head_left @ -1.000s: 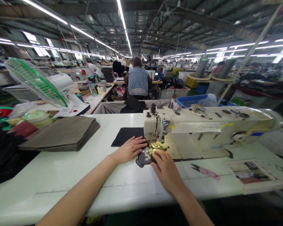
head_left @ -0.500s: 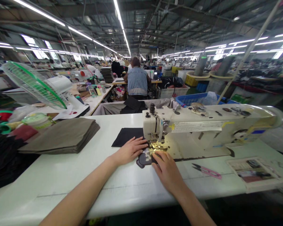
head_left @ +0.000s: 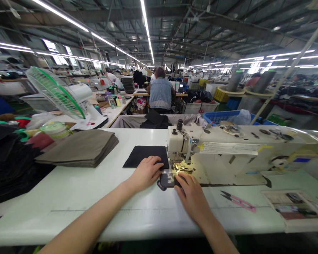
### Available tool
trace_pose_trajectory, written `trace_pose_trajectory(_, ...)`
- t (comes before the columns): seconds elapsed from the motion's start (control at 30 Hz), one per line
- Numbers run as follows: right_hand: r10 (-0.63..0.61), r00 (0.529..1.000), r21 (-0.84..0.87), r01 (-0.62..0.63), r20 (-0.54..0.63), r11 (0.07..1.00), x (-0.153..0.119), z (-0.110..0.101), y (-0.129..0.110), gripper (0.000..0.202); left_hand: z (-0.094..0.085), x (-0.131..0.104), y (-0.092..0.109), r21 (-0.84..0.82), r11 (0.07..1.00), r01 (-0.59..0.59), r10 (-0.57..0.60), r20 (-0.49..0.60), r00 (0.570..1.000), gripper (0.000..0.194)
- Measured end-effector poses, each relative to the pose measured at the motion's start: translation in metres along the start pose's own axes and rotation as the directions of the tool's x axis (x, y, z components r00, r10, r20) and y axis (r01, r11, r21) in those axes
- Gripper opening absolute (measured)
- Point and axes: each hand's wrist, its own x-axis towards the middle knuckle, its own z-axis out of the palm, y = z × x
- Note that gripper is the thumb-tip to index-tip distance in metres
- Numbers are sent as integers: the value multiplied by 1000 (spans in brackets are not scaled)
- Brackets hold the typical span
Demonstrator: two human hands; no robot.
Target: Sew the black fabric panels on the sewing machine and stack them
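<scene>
A flat black fabric panel [head_left: 137, 157] lies on the pale table just left of the sewing machine's head [head_left: 176, 143]. My left hand [head_left: 147, 172] rests palm down on its near right corner, fingers stretched out and slightly bent. Close to the lit presser foot [head_left: 182, 168], my right hand [head_left: 192, 192] has its thumb and forefinger around a small dark piece [head_left: 177, 182], mostly hidden by the fingers. Pink-handled thread snips [head_left: 238, 201] lie on the table to the right of that hand.
A stack of grey-brown fabric panels [head_left: 79, 148] sits at the left, with a white-and-green fan [head_left: 81, 93] behind it. Dark fabric [head_left: 10, 165] is piled at the far left. A parts tray [head_left: 294, 208] lies at the right. Beyond the table, a person [head_left: 160, 93] sits facing away.
The camera view has shifted a little. The black panel and my left hand have moved left, away from the machine's head. My right hand stays by the presser foot.
</scene>
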Motion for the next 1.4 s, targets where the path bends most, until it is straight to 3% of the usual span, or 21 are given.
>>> trace_pose_trajectory(0.1, -28, 1000, -9, 27, -12, 1000, -4, 4, 5, 31, 2, -6, 6, 73, 974, 215, -211, -51, 976, 38)
trace_pose_trajectory(0.27, -106, 991, 3, 107, -76, 994, -13, 15, 19, 31, 1, -6, -6, 125, 945, 301, -303, -5, 953, 68)
trace_pose_trajectory(0.37, -143, 984, 3, 144, -106, 990, -15, 21, 26, 35, -22, -13, -28, 171, 898, 406, -404, -48, 914, 49)
trace_pose_trajectory(0.43, -167, 978, -12, 167, -124, 986, -15, 23, 28, 38, -47, -26, -51, 199, 831, 520, -511, -99, 854, 36)
trace_pose_trajectory(0.57, -192, 970, -50, 187, -147, 981, -14, 24, 28, 42, -93, -65, -108, 222, 640, 735, -721, -155, 675, 24)
trace_pose_trajectory(0.63, -195, 968, -60, 188, -157, 980, -14, 24, 28, 42, -104, -80, -132, 210, 609, 765, -764, -106, 637, 21)
trace_pose_trajectory(0.7, -193, 969, -66, 184, -156, 981, -14, 24, 28, 42, -107, -88, -148, 186, 609, 771, -777, -55, 627, 28)
trace_pose_trajectory(0.87, -203, 967, -77, 193, -152, 978, -14, 24, 30, 41, -98, -83, -163, 72, 599, 798, -799, -13, 601, 32)
trace_pose_trajectory(1.0, -213, 964, -65, 204, -161, 977, -14, 23, 30, 40, -98, -87, -172, -93, 552, 829, -834, -45, 550, 30)
trace_pose_trajectory(1.17, -190, 969, -31, 187, -155, 982, -15, 25, 31, 39, -113, -105, -181, -309, 507, 805, -862, -176, 475, 24)
trace_pose_trajectory(1.23, -172, 974, -16, 172, -146, 985, -14, 26, 31, 38, -119, -104, -175, -349, 562, 750, -827, -255, 500, 13)
trace_pose_trajectory(1.27, -164, 976, -9, 164, -142, 986, -14, 25, 30, 37, -120, -101, -168, -355, 609, 709, -793, -288, 537, 13)
trace_pose_trajectory(1.33, -161, 975, 4, 163, -150, 987, -12, 20, 24, 35, -115, -91, -144, -353, 721, 596, -692, -312, 651, 16)
trace_pose_trajectory(1.4, -177, 966, 26, 185, -187, 982, -11, 11, 10, 32, -98, -78, -108, -361, 816, 452, -554, -263, 790, 15)
